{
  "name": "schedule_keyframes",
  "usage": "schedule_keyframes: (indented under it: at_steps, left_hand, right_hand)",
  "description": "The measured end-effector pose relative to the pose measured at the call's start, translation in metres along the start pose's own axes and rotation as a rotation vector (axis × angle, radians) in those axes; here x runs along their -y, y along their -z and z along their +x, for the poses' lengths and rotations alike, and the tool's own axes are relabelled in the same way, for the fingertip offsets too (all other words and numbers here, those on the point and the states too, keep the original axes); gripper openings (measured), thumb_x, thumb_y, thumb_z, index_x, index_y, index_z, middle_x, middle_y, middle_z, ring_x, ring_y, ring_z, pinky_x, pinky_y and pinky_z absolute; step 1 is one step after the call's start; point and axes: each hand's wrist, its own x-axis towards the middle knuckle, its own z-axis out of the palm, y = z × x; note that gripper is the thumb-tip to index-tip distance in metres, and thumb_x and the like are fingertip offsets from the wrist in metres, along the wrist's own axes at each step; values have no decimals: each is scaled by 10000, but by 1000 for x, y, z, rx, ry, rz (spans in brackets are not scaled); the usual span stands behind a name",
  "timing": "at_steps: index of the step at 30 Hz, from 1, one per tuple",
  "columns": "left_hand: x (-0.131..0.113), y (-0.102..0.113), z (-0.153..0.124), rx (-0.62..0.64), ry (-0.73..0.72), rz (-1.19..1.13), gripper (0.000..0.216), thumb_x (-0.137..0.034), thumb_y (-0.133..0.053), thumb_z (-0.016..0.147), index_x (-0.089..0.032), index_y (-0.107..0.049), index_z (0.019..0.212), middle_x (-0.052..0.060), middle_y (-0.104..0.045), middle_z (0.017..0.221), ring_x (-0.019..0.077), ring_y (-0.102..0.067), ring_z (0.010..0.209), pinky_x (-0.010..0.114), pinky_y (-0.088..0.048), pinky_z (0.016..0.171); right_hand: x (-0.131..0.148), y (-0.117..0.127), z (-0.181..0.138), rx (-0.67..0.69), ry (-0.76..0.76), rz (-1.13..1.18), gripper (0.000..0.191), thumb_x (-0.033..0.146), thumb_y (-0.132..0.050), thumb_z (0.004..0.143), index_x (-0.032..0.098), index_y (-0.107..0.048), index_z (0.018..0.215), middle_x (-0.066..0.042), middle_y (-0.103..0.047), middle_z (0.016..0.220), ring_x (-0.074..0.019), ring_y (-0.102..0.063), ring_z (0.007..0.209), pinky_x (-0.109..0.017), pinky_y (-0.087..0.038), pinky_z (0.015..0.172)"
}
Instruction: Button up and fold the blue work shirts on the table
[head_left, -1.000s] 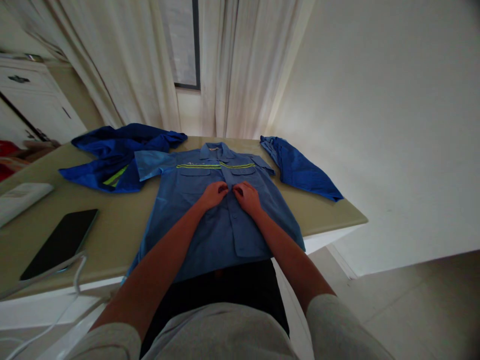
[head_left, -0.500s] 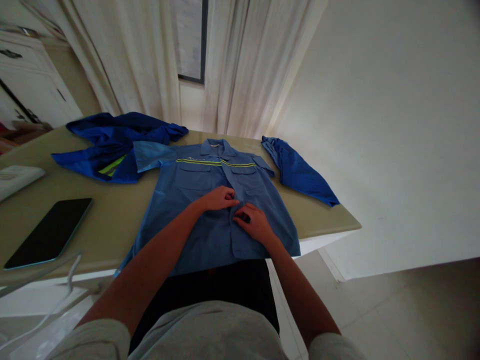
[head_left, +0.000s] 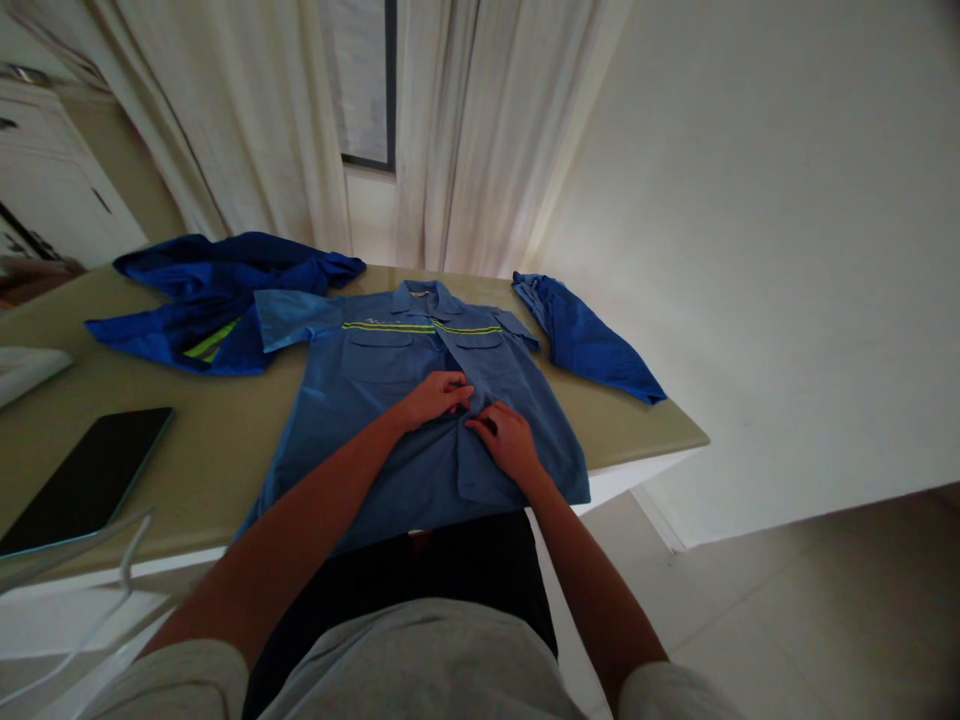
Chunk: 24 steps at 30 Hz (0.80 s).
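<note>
A blue short-sleeved work shirt (head_left: 382, 355) lies spread front side up, collar at the far end, with yellow-green stripes across the chest. Its lower edge reaches the table's near edge. My left hand (head_left: 441, 396) pinches the front placket around mid-length, fingers curled. Just to its right and slightly nearer, my right hand (head_left: 506, 435) grips the placket's edge between thumb and fingers. The cloth is slightly raised and creased between the two hands. Any button under the fingertips is too small to make out.
Crumpled dark blue clothing (head_left: 217, 280) with a yellow-green strip lies at the back left. A folded blue garment (head_left: 592, 335) rests at the right. A black tablet (head_left: 90, 480), a white object (head_left: 30, 370) and a pale cable (head_left: 124, 565) are at the left of the table (head_left: 232, 410).
The view has shifted slightly, so the scene sits a little further left. My hands have drawn slightly closer together on the placket and still grip it.
</note>
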Motion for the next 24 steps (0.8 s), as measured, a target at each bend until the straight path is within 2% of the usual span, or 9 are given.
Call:
schedule_keyframes:
  at_steps: [4, 8, 14, 18, 20, 22, 24]
  left_hand:
    - [-1, 0, 2, -13, -6, -7, 378, -549, -679, 849, -195, -580, 761, -13, -622, 666, 104, -510, 550, 245, -403, 546]
    - [-1, 0, 1, -54, -17, 1, 359, -528, -680, 852, -193, -585, 762, -18, -608, 635, 109, -509, 548, 244, -402, 543]
    - [4, -3, 2, -16, -31, -4, 371, -538, -678, 876, -184, -596, 803, 30, -712, 738, 107, -539, 557, 244, -437, 560]
    - [8, -3, 6, 39, -84, 11, 295, -459, -589, 949, -169, -639, 956, 78, -763, 907, 146, -650, 696, 286, -533, 693]
    - [9, -2, 5, 15, -156, 178, 244, -354, -537, 968, -166, -664, 1060, 105, -767, 1013, 196, -704, 861, 345, -562, 823]
    - [11, -1, 1, -30, -221, 496, 256, -291, -556, 941, -161, -690, 1116, 143, -757, 1114, 265, -703, 1038, 426, -544, 958]
    - [13, -1, -5, -30, -253, 825, 305, -295, -599, 921, -155, -717, 1164, 181, -725, 1253, 330, -657, 1195, 499, -485, 1078]
  right_hand:
    - [1, -3, -5, -34, 73, -69, 277, 410, -544, 1089, 232, -737, 1002, -63, -721, 1018, -204, -678, 965, -307, -510, 892]
    - [1, -4, -8, -50, 68, -140, 322, 400, -481, 1110, 242, -752, 1039, -77, -719, 1018, -206, -676, 958, -305, -513, 883]
    - [-2, -5, -5, -84, 0, -147, 255, 397, -579, 1069, 232, -734, 951, -60, -721, 966, -199, -669, 861, -295, -508, 811]
    - [-3, -1, -5, -149, -10, -54, 221, 364, -605, 1042, 218, -699, 905, -57, -703, 928, -204, -659, 825, -310, -518, 788]
    - [-4, 1, -4, -192, 6, 29, 174, 335, -598, 1034, 213, -698, 961, -61, -703, 960, -205, -664, 832, -322, -530, 804]
    - [-3, 3, -4, -219, 15, 93, 160, 323, -586, 1032, 214, -698, 1064, -71, -708, 1025, -212, -676, 874, -340, -544, 841]
    - [-2, 2, -4, -210, 29, 110, 202, 338, -590, 1033, 225, -690, 1166, -87, -712, 1117, -236, -684, 999, -376, -545, 940]
